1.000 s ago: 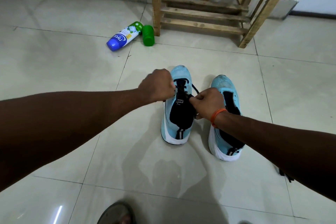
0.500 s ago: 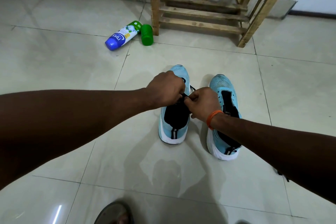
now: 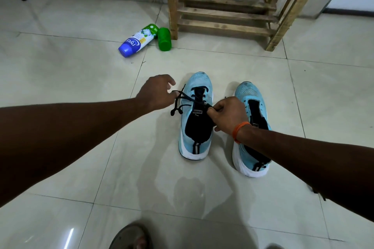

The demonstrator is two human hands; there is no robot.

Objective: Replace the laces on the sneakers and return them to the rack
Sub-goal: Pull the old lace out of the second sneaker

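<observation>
**A:** Entry one, left fingers?
**B:** Thumb and a fingertip of the left hand pinch one end of the black lace. The other fingers are loosely spread. The hand hovers just left of the left sneaker, knuckles up, forearm stretched straight out from the lower left.

**A:** Entry two, right fingers?
**B:** They are curled tight, nipping the other run of lace over the tongue. The right hand sits between the two shoes. An orange band is on the wrist, and the forearm crosses over the right sneaker.

**A:** Lace, location?
**B:** It is drawn across between both hands above the left sneaker's throat. A loose loop hangs off the shoe's left side.

**A:** Sneakers?
**B:** Pale blue with white soles, side by side on the tiled floor, toes pointing at the rack. They stand well short of it.

**A:** Sundries?
**B:** A bottle lies on its side, with a green cap by the rack's left leg. One sandalled foot shows at the bottom edge.
</observation>
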